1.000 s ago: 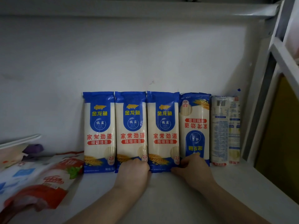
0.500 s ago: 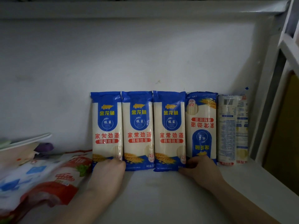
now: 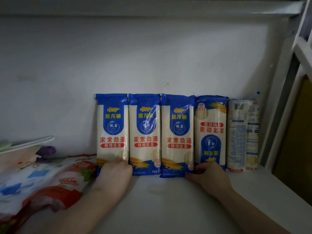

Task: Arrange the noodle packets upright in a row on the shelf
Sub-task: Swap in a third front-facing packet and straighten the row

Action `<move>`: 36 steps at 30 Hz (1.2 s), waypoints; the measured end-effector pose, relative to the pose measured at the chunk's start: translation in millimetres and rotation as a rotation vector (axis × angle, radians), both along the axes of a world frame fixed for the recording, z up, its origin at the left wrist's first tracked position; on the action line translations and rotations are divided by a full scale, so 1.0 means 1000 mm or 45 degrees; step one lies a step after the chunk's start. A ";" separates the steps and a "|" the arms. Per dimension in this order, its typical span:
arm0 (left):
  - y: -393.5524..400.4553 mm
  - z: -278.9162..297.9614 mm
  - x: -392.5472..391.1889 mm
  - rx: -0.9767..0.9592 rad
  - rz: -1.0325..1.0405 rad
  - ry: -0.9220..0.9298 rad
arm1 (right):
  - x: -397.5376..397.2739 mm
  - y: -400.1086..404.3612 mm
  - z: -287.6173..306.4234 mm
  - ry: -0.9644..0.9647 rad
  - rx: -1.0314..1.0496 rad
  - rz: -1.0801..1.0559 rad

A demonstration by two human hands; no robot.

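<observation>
The white shelf (image 3: 168, 205) carries five noodle packets standing upright in a row against its back wall (image 3: 135, 56). Since half a second ago the row looks unchanged: the first packet (image 3: 112, 132), second packet (image 3: 144, 134) and third packet (image 3: 177, 135) stand label-up and edge to edge, the fourth packet (image 3: 210, 132) is upside down, and the fifth packet (image 3: 243, 134) shows its back. A pile of red and white bags (image 3: 42, 179) lies at the left. The left hand (image 3: 114, 174) has stayed at the first packet's bottom, fingers bent over its lower edge, gripping it. The right hand (image 3: 207, 176) remains at the fourth packet's base, fingers curled against it, thumb by the third packet's corner.
</observation>
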State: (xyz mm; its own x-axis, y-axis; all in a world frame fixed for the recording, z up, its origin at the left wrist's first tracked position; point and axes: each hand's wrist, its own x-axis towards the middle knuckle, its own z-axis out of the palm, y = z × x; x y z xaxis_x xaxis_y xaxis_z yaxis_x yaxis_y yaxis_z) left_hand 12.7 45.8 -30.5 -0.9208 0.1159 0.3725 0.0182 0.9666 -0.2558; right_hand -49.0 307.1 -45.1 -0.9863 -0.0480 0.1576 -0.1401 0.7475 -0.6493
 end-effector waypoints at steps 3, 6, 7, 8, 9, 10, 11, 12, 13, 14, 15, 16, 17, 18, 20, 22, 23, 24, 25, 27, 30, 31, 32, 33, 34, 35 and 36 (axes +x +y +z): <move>0.007 0.007 0.009 -0.009 0.035 -0.065 | -0.001 0.000 -0.001 -0.001 -0.002 -0.005; 0.004 0.005 0.007 0.014 0.116 -0.038 | -0.001 0.001 -0.001 0.000 -0.011 -0.010; 0.006 0.005 0.009 0.032 0.134 -0.088 | -0.001 0.001 -0.002 0.003 -0.018 -0.013; 0.008 0.006 0.010 0.070 0.100 -0.089 | -0.001 0.001 -0.002 0.009 -0.025 -0.015; 0.008 0.004 0.011 0.119 0.040 -0.070 | -0.001 0.001 -0.003 0.012 -0.035 -0.017; 0.010 0.002 0.012 0.133 -0.031 -0.057 | -0.001 0.002 -0.003 0.016 -0.049 -0.019; 0.016 0.002 0.015 0.151 -0.054 -0.072 | 0.000 0.002 -0.004 0.015 -0.070 -0.022; 0.023 0.001 0.017 0.158 -0.107 -0.065 | 0.000 0.003 -0.004 0.014 -0.088 -0.021; 0.032 0.002 0.019 0.159 -0.168 -0.056 | 0.001 0.003 -0.004 0.013 -0.099 -0.020; 0.042 0.002 0.018 0.183 -0.210 -0.056 | 0.001 0.004 -0.004 0.014 -0.102 -0.018; 0.049 0.000 0.013 0.172 -0.215 -0.041 | 0.001 0.004 -0.004 0.015 -0.104 -0.020; 0.054 -0.003 0.006 0.132 -0.230 0.021 | 0.001 0.004 -0.004 0.019 -0.109 -0.024; 0.060 -0.003 0.001 0.109 -0.213 0.023 | 0.001 0.004 -0.005 0.022 -0.115 -0.028; 0.063 -0.002 -0.004 0.082 -0.194 0.021 | 0.001 0.003 -0.005 0.028 -0.119 -0.031; 0.068 -0.001 -0.009 0.027 -0.177 0.002 | 0.001 0.003 -0.006 0.037 -0.129 -0.043; 0.069 0.000 -0.010 -0.037 -0.197 -0.031 | 0.001 0.003 -0.006 0.038 -0.134 -0.058; 0.070 0.001 -0.009 -0.061 -0.206 -0.046 | 0.001 0.002 -0.006 0.039 -0.131 -0.063; 0.070 0.003 -0.009 -0.088 -0.211 -0.062 | 0.002 0.002 -0.006 0.042 -0.126 -0.068; 0.070 0.003 -0.009 -0.115 -0.221 -0.077 | 0.002 0.002 -0.006 0.044 -0.125 -0.074; 0.070 0.004 -0.009 -0.163 -0.225 -0.105 | 0.003 0.001 -0.006 0.050 -0.136 -0.087; 0.072 0.001 -0.010 -0.031 -0.237 -0.097 | 0.003 -0.001 -0.006 0.054 -0.127 -0.104; 0.072 -0.002 -0.010 0.082 -0.239 -0.061 | 0.003 -0.001 -0.006 0.055 -0.117 -0.111; 0.074 -0.004 -0.009 0.209 -0.249 -0.011 | 0.004 -0.001 -0.006 0.056 -0.111 -0.116; 0.076 -0.005 -0.008 0.336 -0.260 0.035 | 0.004 -0.001 -0.005 0.056 -0.107 -0.118; 0.078 -0.007 -0.007 0.448 -0.262 0.070 | 0.004 -0.001 -0.004 0.057 -0.102 -0.115; 0.081 -0.008 -0.006 0.544 -0.256 0.095 | 0.005 -0.001 -0.004 0.057 -0.097 -0.111; 0.083 -0.008 -0.006 0.614 -0.240 0.106 | 0.006 -0.002 -0.003 0.056 -0.092 -0.107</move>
